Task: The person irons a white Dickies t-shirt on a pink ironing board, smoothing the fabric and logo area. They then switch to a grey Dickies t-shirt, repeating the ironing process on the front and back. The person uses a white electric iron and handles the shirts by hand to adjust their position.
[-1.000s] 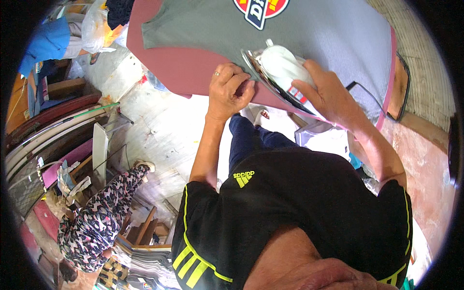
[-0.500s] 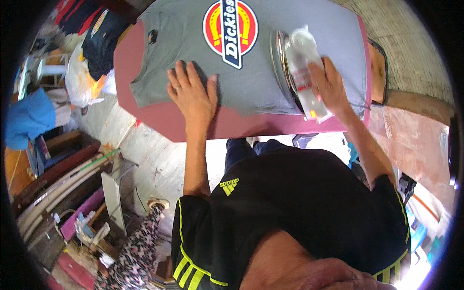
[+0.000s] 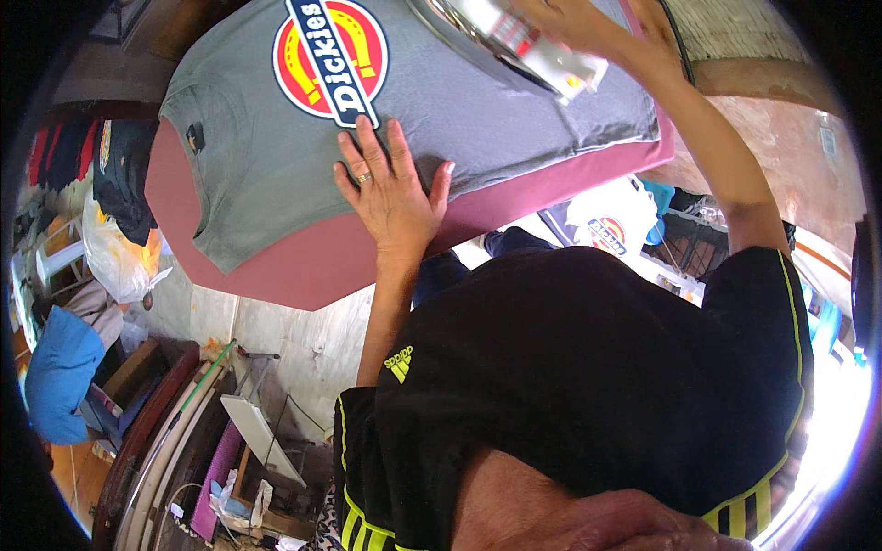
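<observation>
Grey T-shirt [image 3: 432, 101] lies flat on the maroon padded surface [image 3: 303, 262], collar left, hem right, so its long axis runs left-right; round red-yellow print [image 3: 331, 55] sits at the far middle. Left hand [image 3: 390, 188] is open, palm down, fingers spread, pressing the shirt's near edge just near of the print, heel over the surface's border. Right hand [image 3: 597, 32] is far right, laid on a silver-and-white iron [image 3: 501, 32] resting on the shirt; whether it grips or just rests, can't tell. Iron lies far-right of the left hand; right hand is the one on it.
</observation>
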Demonstrator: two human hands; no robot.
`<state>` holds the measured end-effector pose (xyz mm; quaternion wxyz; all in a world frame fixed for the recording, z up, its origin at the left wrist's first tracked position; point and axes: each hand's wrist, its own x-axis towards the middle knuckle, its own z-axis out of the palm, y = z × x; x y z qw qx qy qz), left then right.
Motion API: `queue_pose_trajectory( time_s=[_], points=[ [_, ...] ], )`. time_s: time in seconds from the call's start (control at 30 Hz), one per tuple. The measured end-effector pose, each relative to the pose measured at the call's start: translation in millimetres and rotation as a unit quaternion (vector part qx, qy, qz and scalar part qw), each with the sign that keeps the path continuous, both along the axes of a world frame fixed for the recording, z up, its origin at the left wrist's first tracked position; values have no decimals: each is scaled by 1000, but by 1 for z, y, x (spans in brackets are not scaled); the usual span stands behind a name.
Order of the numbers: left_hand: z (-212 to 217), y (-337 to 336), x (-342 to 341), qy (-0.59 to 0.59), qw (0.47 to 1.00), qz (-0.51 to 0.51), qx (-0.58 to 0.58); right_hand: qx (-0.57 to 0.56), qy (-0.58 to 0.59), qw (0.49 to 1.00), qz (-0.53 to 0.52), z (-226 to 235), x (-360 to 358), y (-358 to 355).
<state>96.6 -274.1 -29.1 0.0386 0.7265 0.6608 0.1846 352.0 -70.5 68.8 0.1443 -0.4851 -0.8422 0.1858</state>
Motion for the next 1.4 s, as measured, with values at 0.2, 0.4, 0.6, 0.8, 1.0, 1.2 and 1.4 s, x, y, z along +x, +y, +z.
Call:
queue_pose_trajectory(
  time_s=[0.2,0.4,0.6,0.8,1.0,1.2,1.4],
  points=[
    [-2,1,5,30,999,-15,22,-34,-172,984,-34,36,112,-64],
    [2,-17,60,11,997,-66,37,-14,-142,990,6,6,171,-67],
    [-7,-25,75,65,997,-6,46,-39,-68,980,180,15,141,-104],
    [-8,-24,75,72,997,-4,39,-184,-121,960,172,47,123,-77],
    [-6,-30,77,83,996,1,31,-142,-24,971,189,37,235,-82],
    [-10,-26,80,94,995,8,37,-55,-100,978,175,22,287,-77],
    [-10,-27,80,95,995,8,31,-185,-132,955,193,49,231,-67]
  ],
)
